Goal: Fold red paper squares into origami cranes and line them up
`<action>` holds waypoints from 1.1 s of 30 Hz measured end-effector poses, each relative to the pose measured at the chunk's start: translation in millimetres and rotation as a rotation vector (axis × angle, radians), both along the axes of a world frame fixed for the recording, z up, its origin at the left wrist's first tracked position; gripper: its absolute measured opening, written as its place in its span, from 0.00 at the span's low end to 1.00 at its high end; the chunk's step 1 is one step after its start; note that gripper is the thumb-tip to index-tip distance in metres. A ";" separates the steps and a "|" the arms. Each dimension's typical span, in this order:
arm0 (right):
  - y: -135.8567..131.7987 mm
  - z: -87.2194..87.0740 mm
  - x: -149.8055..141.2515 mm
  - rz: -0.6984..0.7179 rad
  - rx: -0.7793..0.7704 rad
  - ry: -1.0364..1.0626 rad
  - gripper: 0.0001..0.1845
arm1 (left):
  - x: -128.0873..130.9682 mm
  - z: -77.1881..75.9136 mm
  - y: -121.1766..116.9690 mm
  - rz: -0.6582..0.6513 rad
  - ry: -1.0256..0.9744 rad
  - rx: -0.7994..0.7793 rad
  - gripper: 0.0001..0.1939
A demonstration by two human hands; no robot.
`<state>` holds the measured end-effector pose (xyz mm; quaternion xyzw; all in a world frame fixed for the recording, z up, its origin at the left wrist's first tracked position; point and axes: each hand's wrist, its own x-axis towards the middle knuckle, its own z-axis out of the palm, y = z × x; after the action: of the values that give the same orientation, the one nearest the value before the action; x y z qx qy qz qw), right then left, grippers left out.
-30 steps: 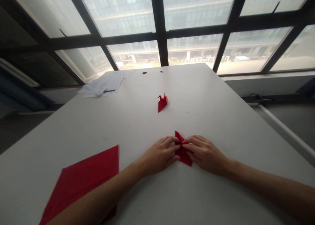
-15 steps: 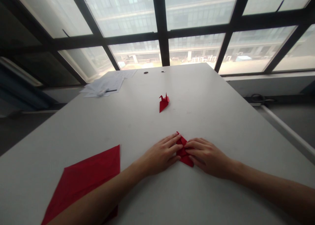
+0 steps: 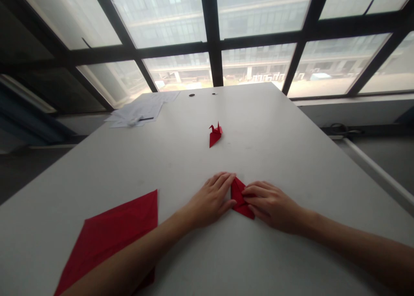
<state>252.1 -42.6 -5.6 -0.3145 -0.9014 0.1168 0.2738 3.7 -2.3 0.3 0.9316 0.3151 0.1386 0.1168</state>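
A small folded piece of red paper [image 3: 238, 193] lies on the white table [image 3: 284, 140] between my hands. My left hand [image 3: 211, 199] rests flat beside its left edge with the fingers stretched forward, touching the paper. My right hand [image 3: 270, 205] lies on the paper's right side, its fingertips pressing the fold down. Farther out on the table stands a finished red paper crane [image 3: 214, 134].
A stack of flat red paper sheets [image 3: 113, 235] lies at the near left, partly under my left forearm. White papers with a pen [image 3: 137, 112] lie at the far left corner. Two small dark holes [image 3: 192, 95] mark the table's far edge. Large windows stand behind.
My left hand's fingers have straightened and slid up along the paper's left edge. The folded paper now lies flatter. The right hand has barely moved.
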 end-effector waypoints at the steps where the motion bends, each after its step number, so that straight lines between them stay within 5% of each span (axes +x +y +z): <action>1: -0.1 0.2 0.2 -0.001 0.001 -0.003 0.08 | -0.1 -0.7 0.2 0.011 0.026 0.014 0.33; 24: -0.3 0.8 1.2 -0.012 -0.004 -0.080 0.08 | -0.3 -4.7 8.7 0.291 0.088 0.152 0.26; 33: -0.9 3.8 2.2 0.028 -0.014 0.014 0.11 | 7.2 1.7 -9.3 -0.073 0.015 0.109 0.20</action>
<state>254.3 -43.5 -1.8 -0.3031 -0.9029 0.1289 0.2761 10.9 -11.6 2.0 0.9485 0.2735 0.1444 0.0685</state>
